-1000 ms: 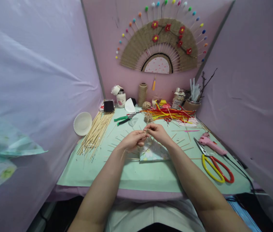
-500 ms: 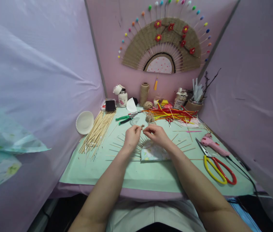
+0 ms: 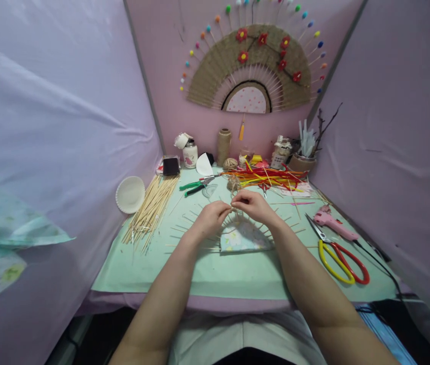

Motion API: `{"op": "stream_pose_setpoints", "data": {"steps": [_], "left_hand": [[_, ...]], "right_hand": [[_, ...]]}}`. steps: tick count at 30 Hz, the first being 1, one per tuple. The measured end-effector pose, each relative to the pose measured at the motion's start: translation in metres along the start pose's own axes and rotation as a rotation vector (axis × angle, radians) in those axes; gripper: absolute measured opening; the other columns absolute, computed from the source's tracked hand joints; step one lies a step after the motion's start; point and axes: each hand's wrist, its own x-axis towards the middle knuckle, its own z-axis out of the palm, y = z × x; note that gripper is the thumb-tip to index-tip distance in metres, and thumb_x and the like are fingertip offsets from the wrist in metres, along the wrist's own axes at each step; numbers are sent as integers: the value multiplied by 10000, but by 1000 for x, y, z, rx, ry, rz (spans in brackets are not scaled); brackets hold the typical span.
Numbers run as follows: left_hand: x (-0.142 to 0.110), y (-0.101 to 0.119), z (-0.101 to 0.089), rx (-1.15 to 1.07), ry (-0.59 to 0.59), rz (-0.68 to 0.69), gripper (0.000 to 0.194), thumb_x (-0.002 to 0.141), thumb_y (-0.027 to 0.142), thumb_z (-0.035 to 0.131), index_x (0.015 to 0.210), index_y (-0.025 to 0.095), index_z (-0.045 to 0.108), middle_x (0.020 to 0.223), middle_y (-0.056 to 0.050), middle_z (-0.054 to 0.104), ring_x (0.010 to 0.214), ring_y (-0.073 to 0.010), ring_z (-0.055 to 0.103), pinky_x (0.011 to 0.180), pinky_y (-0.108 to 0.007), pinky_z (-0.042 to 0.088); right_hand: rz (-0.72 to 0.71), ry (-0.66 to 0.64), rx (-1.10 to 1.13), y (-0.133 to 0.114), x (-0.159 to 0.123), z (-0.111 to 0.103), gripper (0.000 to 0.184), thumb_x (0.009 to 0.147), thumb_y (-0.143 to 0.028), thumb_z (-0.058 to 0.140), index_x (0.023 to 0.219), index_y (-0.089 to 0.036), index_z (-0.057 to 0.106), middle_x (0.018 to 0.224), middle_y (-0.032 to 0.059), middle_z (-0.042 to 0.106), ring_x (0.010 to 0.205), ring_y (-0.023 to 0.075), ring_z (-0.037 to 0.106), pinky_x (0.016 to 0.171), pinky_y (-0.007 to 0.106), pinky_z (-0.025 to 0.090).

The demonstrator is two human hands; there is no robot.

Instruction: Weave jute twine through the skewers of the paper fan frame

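My left hand (image 3: 212,218) and my right hand (image 3: 253,205) meet above a half-round fan frame, both with fingertips pinched together. Between them is a thin brown twine (image 3: 235,193), which runs back toward a small twine bundle behind the fingers; its end is hidden by my fingertips. The fan's flowered, pale blue cloth centre (image 3: 243,238) lies flat under my wrists. Thin sticks (image 3: 184,229) spread out from it on both sides, partly covered by my hands.
Bamboo sticks (image 3: 152,205) are heaped at left beside a white dish (image 3: 130,194). Green-handled pliers (image 3: 195,188) and red and yellow strips (image 3: 272,177) lie behind. Large scissors (image 3: 336,258) and a pink glue gun (image 3: 334,223) are at right. A finished fan (image 3: 215,66) hangs on the wall.
My fingertips have come together and lowered slightly toward the fan frame; my left hand has turned more to the right. The whole view has shifted a little.
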Motion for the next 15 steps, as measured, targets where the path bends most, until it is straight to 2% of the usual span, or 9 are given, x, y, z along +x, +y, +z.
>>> {"op": "stream_pose_setpoints", "data": {"steps": [4, 7, 11, 15], "left_hand": [[-1, 5, -5, -113, 114, 39, 224, 897, 254, 481, 914, 179, 691, 819, -66, 658, 784, -161, 579, 751, -262, 420], [-1, 8, -4, -150, 252, 17, 205, 892, 253, 491, 887, 186, 685, 826, -63, 663, 803, -165, 584, 764, -268, 428], [0, 11, 2, -182, 472, -86, 184, 883, 246, 501, 847, 180, 670, 815, -57, 663, 788, -169, 587, 748, -273, 433], [1, 11, 7, -162, 561, -172, 161, 869, 217, 514, 834, 173, 665, 815, -58, 666, 785, -170, 592, 749, -274, 433]], "right_hand": [[196, -4, 326, -1, 1, 2, 242, 702, -400, 718, 711, -162, 675, 666, 13, 627, 642, 139, 535, 620, 269, 400], [250, 52, 421, -2, 2, 10, 273, 670, -427, 737, 689, -164, 664, 640, -4, 613, 612, 121, 503, 607, 260, 387], [233, 187, 373, -10, 2, 26, 304, 700, -458, 707, 663, -167, 629, 595, -18, 552, 580, 112, 452, 566, 252, 355], [50, 304, 80, -20, -2, 36, 241, 801, -369, 627, 660, -174, 609, 622, -2, 520, 611, 129, 455, 585, 268, 359]]}}
